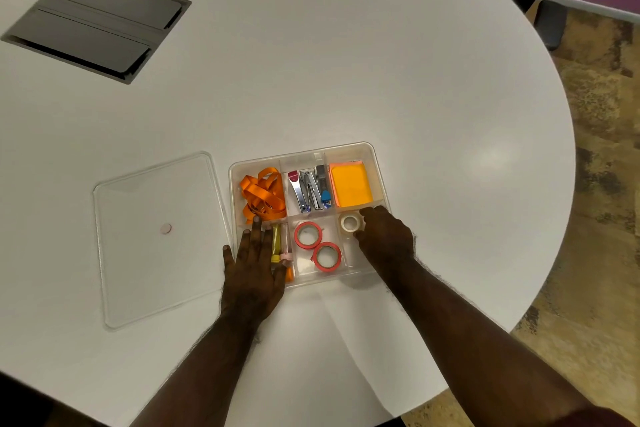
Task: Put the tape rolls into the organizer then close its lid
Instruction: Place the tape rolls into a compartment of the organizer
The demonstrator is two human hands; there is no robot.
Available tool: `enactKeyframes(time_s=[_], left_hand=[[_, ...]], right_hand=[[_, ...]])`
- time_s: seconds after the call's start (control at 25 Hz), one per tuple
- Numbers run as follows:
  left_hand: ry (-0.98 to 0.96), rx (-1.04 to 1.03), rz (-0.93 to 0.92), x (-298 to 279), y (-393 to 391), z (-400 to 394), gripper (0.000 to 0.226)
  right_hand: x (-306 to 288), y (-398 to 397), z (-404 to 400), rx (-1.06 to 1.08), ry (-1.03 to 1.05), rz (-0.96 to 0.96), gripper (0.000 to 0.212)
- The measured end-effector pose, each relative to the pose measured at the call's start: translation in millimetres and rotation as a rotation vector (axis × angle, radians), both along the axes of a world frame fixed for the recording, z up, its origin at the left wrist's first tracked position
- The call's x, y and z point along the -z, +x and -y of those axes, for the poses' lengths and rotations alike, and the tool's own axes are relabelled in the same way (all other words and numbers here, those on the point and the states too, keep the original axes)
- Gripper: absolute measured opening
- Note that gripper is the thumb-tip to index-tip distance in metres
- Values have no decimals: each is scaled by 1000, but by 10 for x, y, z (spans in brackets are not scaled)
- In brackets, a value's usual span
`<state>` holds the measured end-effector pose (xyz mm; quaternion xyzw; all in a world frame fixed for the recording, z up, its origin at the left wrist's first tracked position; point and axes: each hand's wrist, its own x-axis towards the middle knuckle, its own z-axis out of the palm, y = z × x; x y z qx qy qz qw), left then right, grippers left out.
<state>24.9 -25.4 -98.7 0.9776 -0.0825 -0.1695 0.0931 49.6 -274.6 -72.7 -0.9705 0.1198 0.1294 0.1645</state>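
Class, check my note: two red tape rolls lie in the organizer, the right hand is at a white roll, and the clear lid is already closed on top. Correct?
Not quite. The head view shows the lid lying flat on the table, left of the organizer, which is open. The two red tape rolls are inside, and the right hand is at the white roll.
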Motion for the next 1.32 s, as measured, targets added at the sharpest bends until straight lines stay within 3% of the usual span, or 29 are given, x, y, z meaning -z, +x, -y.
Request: enactKeyframes(time_s=[0.32,0.48,0.64,0.88,1.32], left_hand=[[-5,1,1,-26,-8,3,73],[-11,-7,-1,-29,-6,18,71],[-9,2,4,-51,-4,16,74],[11,2,1,-46,-7,23,72],[10,10,8,-64,-12,22,74]], right_hand=[[-121,58,150,-69,5,-22,33],[-239,95,423,-268,-119,-147,47],[-237,29,311,-456,-297,-196,41],[-231,13,222,-410,-354,-253,20],[-157,-27,59,-337,-238,-245,20]])
